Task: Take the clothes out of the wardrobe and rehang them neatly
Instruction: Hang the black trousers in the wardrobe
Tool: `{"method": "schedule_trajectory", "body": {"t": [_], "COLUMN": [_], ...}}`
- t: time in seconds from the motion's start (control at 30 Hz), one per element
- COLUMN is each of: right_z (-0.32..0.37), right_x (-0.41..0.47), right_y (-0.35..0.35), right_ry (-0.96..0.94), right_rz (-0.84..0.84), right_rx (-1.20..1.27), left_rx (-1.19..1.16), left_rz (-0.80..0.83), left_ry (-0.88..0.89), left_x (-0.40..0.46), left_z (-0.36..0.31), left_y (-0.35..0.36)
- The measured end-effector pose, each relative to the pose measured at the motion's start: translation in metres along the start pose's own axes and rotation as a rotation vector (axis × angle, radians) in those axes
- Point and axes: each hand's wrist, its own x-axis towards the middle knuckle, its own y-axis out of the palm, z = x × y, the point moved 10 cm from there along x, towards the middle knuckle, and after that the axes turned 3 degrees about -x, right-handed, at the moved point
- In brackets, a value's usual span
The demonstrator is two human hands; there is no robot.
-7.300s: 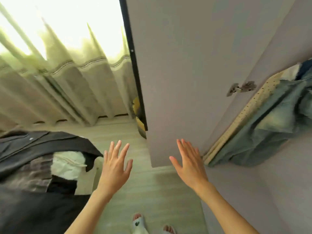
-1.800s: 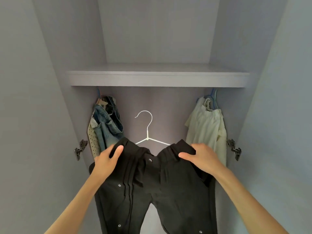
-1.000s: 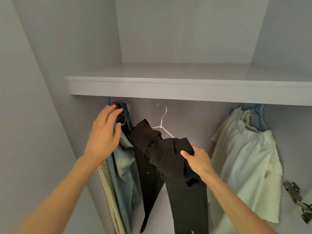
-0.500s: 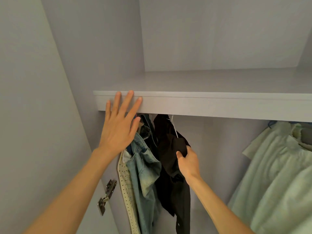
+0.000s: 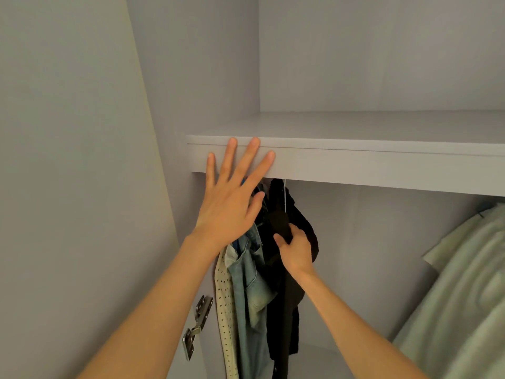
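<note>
With the left hand (image 5: 228, 212) resting flat and open-fingered against the shelf (image 5: 355, 165), the right hand (image 5: 296, 248) is gripping the black trousers (image 5: 284, 269), whose hanger hook is hidden and may be missing the rail.

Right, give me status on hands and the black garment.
Left hand open, fingers flat on shelf edge. Right hand grips black garment, hanging beside jeans. Nothing blocking.

The shelf (image 5: 355, 165) hides the hanger hooks, the pale garment (image 5: 461, 291) is blurred and cut off at right, and the right hand (image 5: 296, 248) hides its fingertips in black trousers (image 5: 281, 269).
</note>
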Motion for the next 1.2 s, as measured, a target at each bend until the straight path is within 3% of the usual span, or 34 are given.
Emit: {"method": "schedule_trajectory", "body": {"t": [0.13,0.27,0.6,0.83,1.2], "right_z": [-0.001,-0.002,0.017,0.009,0.020], "right_x": [-0.007,-0.007,0.010,0.012,0.008], "right_y": [0.009,0.031,0.104,0.118,0.114], "right_ry": [-0.091,-0.129,-0.163,-0.107,-0.204], "right_rz": [-0.003,0.113,0.294,0.316,0.470], "right_rx": [-0.190,-0.064,-0.053,0.030,-0.173], "left_rx": [0.009,0.006,-0.021,-0.036,-0.014], "left_rz": [-0.021,-0.015,0.042,0.033,0.053], "left_ry": [-0.003,-0.003,0.000,-0.003,-0.023], "left_x": [0.000,0.001,0.001,0.001,0.001], "left_z": [0.001,0.001,0.002,0.001,0.003], "left_y": [0.002,0.004,0.007,0.005,0.007]}}
